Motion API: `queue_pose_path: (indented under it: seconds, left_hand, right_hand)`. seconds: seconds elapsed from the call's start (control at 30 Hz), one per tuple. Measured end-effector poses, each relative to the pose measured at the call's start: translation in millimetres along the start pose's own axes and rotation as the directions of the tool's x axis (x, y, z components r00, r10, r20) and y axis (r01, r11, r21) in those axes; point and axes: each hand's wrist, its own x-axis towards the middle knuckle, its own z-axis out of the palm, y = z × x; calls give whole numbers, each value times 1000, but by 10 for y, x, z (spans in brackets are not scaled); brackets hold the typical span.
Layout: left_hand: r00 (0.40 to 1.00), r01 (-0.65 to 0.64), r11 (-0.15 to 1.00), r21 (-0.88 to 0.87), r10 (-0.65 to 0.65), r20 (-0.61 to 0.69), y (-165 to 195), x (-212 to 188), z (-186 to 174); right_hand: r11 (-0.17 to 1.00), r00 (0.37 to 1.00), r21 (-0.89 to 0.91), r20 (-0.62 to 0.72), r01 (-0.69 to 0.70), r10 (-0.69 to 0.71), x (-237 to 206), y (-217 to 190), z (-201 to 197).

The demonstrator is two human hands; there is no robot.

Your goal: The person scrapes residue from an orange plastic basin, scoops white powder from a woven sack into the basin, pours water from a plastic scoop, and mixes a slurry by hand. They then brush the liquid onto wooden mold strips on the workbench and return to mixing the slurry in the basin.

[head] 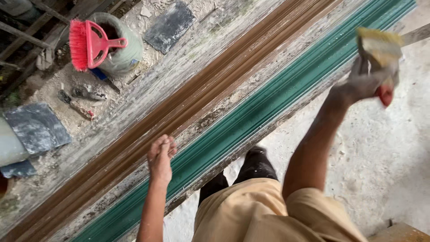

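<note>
Nearest me, left hand (160, 157) rests on the brown moulding (188, 107), fingers together, at the tabletop's near edge. Right hand (365, 83) clamps a brush (380, 45). Green moulding (268, 103) appears fully coated; brown possibly unfinished.

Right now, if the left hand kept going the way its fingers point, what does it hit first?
The left hand rests on the brown moulding, fingers pointing across it. Going straight on, it would cross the bare grey board next; farther out lies a small tool, though depth is unclear.
</note>
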Motion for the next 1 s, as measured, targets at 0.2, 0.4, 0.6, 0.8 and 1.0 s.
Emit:
queue_pose_path:
  seconds: [0.2, 0.4, 0.6, 0.8, 1.0]
  left_hand:
    - [999, 22, 999, -49, -23, -29, -110, -303, -481]
    - [995, -13, 996, -87, 4, -105, -368, -711, -1139]
    - [996, -31, 996, -83, 23, -90, -576, -1006, -1383]
    - [994, -103, 992, -72, 102, -27, -475, -1236, -1840]
    - [992, -114, 984, -137, 104, -74, -494, -1079, -2892]
  right_hand:
    - [564, 552, -140, 118, -814, 826, -1298, 24, -50]
    - [994, 891, -72, 443, -76, 100, -629, -355, -86]
    - [807, 795, -137, 140, -575, 590, -1727, -127, 115]
    - [903, 814, 1, 435, -429, 385, -2197, -677, -127]
    - [775, 755, -149, 175, -614, 632, -3783, -783, -299]
